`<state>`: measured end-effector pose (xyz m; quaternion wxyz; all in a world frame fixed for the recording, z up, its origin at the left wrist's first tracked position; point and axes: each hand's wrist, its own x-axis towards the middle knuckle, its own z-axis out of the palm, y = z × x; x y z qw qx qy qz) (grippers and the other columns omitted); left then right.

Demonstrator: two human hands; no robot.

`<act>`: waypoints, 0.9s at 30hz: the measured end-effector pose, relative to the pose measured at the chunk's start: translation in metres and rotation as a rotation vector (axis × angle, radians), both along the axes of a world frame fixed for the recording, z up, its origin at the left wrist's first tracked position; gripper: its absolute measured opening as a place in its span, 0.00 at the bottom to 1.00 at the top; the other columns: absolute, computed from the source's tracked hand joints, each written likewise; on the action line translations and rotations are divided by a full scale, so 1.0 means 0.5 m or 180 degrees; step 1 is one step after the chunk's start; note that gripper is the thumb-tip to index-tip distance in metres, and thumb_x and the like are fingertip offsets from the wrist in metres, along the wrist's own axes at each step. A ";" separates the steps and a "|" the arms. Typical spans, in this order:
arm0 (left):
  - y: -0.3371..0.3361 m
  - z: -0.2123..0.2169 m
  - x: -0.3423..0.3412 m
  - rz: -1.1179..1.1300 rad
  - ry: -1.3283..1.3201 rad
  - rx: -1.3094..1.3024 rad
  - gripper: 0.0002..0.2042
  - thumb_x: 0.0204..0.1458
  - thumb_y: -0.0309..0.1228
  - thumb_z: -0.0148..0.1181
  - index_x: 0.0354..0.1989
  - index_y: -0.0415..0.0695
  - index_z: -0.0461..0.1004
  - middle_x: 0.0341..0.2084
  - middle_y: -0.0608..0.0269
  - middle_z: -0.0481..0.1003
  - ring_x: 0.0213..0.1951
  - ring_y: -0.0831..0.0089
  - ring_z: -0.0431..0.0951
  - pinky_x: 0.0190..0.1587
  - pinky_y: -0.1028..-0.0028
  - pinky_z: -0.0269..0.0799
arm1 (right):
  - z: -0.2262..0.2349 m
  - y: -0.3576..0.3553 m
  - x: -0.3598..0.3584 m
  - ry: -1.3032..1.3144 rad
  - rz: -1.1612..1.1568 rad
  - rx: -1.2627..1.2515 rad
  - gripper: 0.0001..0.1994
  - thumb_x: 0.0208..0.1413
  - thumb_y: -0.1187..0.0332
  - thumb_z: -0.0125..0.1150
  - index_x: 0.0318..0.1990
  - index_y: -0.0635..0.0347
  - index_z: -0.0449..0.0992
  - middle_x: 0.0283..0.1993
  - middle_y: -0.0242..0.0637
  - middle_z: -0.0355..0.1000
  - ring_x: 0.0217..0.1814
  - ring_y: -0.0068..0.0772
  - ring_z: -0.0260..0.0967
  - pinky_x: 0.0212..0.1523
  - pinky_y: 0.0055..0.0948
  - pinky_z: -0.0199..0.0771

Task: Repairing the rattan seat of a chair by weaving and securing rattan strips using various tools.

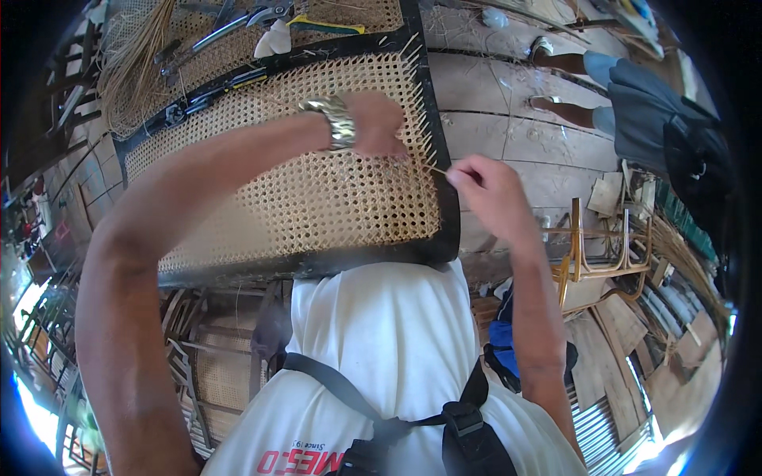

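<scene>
A woven cane panel (333, 202) in a black frame (448, 182) lies in front of me, with short strand ends sticking up along its right edge. My right hand (488, 186) is just past that edge, pinching a thin cane strand (436, 169) that runs toward the weave. On the panel, close to the same edge, rests my left hand (377, 123), with a gold-coloured watch (340, 123) at the wrist. Its fingers are curled in and partly hidden, so whatever they grip cannot be made out.
Pliers (270, 14), a yellow-and-green handled tool (325, 27) and a bundle of loose cane strands (131, 71) lie at the far left. Another person (635, 103) stands at the far right. A rattan frame (607, 270) stands right of my arm.
</scene>
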<state>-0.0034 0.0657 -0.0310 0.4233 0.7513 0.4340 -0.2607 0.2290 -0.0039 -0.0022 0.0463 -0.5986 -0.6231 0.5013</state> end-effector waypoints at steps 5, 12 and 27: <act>0.086 0.037 -0.200 0.0103 0.0336 0.1787 0.21 0.62 0.49 0.57 0.26 0.44 0.75 0.18 0.60 0.73 0.22 0.73 0.74 0.26 0.66 0.71 | 0.034 -0.020 0.181 -0.0669 0.0268 -0.0449 0.14 0.58 0.62 0.64 0.44 0.64 0.80 0.39 0.43 0.79 0.44 0.32 0.78 0.46 0.34 0.75; 0.109 0.248 -0.133 0.0785 -0.1439 0.1021 0.19 0.53 0.42 0.69 0.23 0.37 0.74 0.15 0.58 0.72 0.19 0.74 0.69 0.23 0.68 0.63 | -0.038 0.079 -0.113 0.3545 -0.0987 -0.0564 0.14 0.68 0.61 0.58 0.53 0.59 0.77 0.44 0.32 0.79 0.48 0.21 0.73 0.50 0.22 0.72; -0.033 -0.002 -0.022 0.0072 -0.0558 0.0241 0.15 0.63 0.38 0.51 0.40 0.39 0.78 0.30 0.46 0.80 0.36 0.53 0.83 0.42 0.54 0.75 | -0.049 0.030 -0.060 0.0031 -0.0281 0.0150 0.11 0.54 0.65 0.64 0.34 0.66 0.81 0.28 0.46 0.78 0.30 0.37 0.77 0.36 0.33 0.75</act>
